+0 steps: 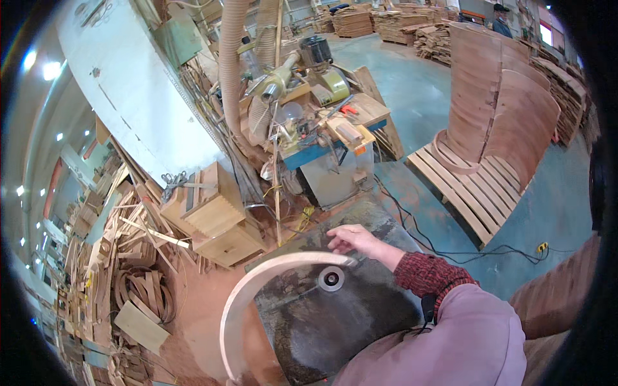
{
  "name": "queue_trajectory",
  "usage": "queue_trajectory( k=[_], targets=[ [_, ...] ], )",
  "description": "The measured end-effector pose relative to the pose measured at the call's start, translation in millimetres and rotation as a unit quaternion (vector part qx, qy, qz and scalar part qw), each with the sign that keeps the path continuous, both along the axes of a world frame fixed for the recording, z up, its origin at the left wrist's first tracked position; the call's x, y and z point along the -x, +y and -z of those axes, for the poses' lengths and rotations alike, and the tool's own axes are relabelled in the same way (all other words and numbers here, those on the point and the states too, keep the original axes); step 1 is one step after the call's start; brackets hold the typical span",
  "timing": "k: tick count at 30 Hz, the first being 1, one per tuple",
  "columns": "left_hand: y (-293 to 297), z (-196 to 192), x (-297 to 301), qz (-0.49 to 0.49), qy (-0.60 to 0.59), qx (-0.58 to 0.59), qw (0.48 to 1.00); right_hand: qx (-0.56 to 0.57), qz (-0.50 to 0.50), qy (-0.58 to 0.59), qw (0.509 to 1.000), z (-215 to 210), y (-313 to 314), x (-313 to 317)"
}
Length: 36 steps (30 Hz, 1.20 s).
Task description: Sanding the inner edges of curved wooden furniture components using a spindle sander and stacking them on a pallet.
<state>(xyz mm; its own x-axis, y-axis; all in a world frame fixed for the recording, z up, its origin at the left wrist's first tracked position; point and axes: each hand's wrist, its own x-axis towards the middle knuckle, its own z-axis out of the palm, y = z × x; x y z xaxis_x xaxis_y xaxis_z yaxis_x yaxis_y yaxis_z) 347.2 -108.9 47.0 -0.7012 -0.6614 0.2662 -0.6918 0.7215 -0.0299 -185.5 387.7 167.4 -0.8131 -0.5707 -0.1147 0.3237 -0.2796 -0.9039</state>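
Observation:
A pale curved wooden piece (239,302), bent like a half hoop, reaches over a dark metal machine table (309,321). Its lower end runs past the table's left side toward the bottom of the view. A small part of my left hand (239,379) shows there, closed on that end, most of it cut off by the frame. My right hand (351,239) is just beyond the hoop's far end, fingers loosely spread, holding nothing. Close to that end, a round metal spindle (331,278) with a dark centre rises from the table.
A cluttered workbench (302,154) with tools stands ahead, beside ribbed hoses (233,64). Wooden boxes (215,206) and heaps of offcuts (96,289) lie left. At right, tall curved wooden panels (479,96) stand on a pallet (450,193). Cables (476,254) cross the floor.

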Motion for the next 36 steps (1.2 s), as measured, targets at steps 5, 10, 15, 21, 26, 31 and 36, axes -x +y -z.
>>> queue_trajectory(
  k=[5,10,15,21,26,31,36],
  targets=[
    [155.4,-94.9,137.3,0.194,0.035,-0.320,0.927,-0.064,-0.006,0.077,0.995,28.4,58.5,-47.6],
    [219.7,-49.1,172.9,0.167,-0.025,-0.618,0.768,0.181,0.111,0.053,0.976,45.7,71.9,-71.5],
    [297.1,-83.9,211.8,0.170,-0.150,-0.633,0.740,0.155,0.266,-0.064,0.949,77.6,147.6,-101.1],
    [314.2,-95.3,211.8,-0.007,-0.150,-0.921,0.359,-0.032,0.416,-0.027,0.909,83.9,233.4,-156.4],
    [302.6,-30.2,195.2,-0.047,-0.024,-0.972,0.229,-0.151,0.467,-0.003,0.871,98.2,273.7,-179.4],
    [346.6,-40.8,191.4,0.005,0.170,-0.920,0.352,-0.314,0.480,0.076,0.816,133.1,287.5,-181.3],
    [394.0,-40.0,238.8,-0.035,0.317,-0.771,0.551,-0.306,0.487,0.020,0.818,129.3,290.7,-178.5]
  ],
)
